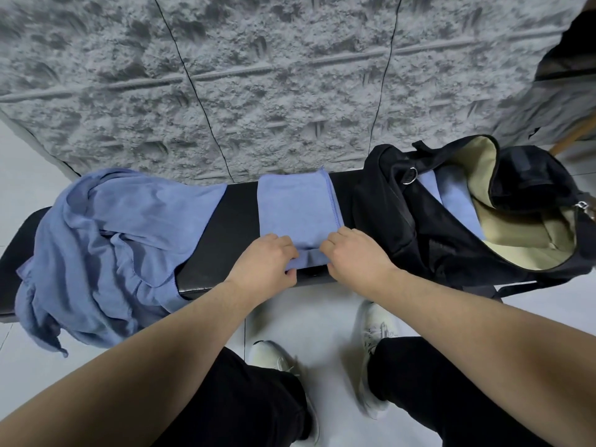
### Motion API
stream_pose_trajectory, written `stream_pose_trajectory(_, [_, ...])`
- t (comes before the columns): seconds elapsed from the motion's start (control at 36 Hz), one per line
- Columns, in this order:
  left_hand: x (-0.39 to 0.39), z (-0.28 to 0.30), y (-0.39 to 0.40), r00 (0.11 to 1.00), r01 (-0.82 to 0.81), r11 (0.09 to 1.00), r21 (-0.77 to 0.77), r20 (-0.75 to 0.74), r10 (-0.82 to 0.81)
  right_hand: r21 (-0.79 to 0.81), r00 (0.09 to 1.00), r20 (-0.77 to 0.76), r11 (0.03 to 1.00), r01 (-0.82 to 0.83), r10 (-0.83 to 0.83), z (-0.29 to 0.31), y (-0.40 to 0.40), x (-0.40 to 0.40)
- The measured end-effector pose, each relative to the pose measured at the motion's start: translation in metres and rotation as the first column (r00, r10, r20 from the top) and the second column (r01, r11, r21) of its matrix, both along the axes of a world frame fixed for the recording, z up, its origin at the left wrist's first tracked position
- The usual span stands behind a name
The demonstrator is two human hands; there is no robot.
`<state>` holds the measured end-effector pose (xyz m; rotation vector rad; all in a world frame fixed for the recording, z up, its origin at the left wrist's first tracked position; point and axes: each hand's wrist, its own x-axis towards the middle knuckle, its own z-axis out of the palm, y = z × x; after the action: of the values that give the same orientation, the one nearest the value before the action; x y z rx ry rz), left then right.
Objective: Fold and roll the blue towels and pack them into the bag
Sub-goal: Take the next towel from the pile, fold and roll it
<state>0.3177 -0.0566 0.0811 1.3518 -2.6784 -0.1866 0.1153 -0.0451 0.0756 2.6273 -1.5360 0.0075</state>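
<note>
Head view: both hands on the towel's near end.
Bag (451, 250): open — blue rolls (458, 201) inside, partly hidden.
Left hand (263, 262): fingers curled, gripping folded towel (296, 211).
Right hand (354, 253): likewise — gripping it.

We see a rough grey stone-textured wall (258, 75) behind a black padded worktop (232, 221), standing on pale tiled floor (19, 162).
</note>
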Motion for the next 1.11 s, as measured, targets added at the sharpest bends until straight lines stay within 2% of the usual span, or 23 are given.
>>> stream_pose_trajectory(0.14, [-0.004, -0.006, -0.002, 0.998, -0.013, 0.998, -0.067, 0.064, 0.018, 0.100, 0.998, 0.036, 0.994, 0.045, -0.049, -0.001, -0.001, 0.003])
stream_pose_trajectory(0.39, [-0.010, 0.002, 0.003, 0.994, -0.109, 0.990, 0.092, 0.036, 0.106, 0.226, 0.999, 0.038, 0.974, 0.024, -0.033, 0.009, 0.004, 0.001])
stream_pose_trajectory(0.56, [-0.004, 0.002, 0.005, 0.990, -0.140, 0.980, 0.143, 0.031, 0.137, 0.297, 0.999, 0.043, 0.955, -0.005, -0.008, 0.012, 0.009, 0.002])
stream_pose_trajectory(0.67, [-0.002, 0.001, 0.007, 0.987, -0.159, 0.966, 0.204, 0.023, 0.158, 0.413, 0.991, 0.135, 0.910, -0.034, -0.024, 0.011, 0.010, -0.001])
stream_pose_trajectory(0.78, [-0.001, 0.000, 0.005, 0.977, -0.191, 0.934, 0.303, -0.034, 0.211, 0.504, 0.956, 0.255, 0.864, -0.007, -0.142, 0.011, 0.011, -0.004])
stream_pose_trajectory(0.92, [0.003, 0.000, 0.003, 0.975, -0.155, 0.926, 0.343, -0.099, 0.200, 0.531, 0.912, 0.337, 0.847, 0.020, -0.234, 0.010, 0.007, -0.009])
stream_pose_trajectory(1.0, [0.006, 0.000, 0.001, 0.953, -0.173, 0.907, 0.383, -0.169, 0.252, 0.511, 0.899, 0.363, 0.859, 0.027, -0.244, 0.006, 0.003, -0.010])
stream_pose_trajectory(1.11, [0.009, -0.002, 0.000, 0.956, -0.165, 0.922, 0.350, -0.175, 0.237, 0.478, 0.899, 0.367, 0.877, 0.036, -0.237, 0.004, 0.000, -0.010])
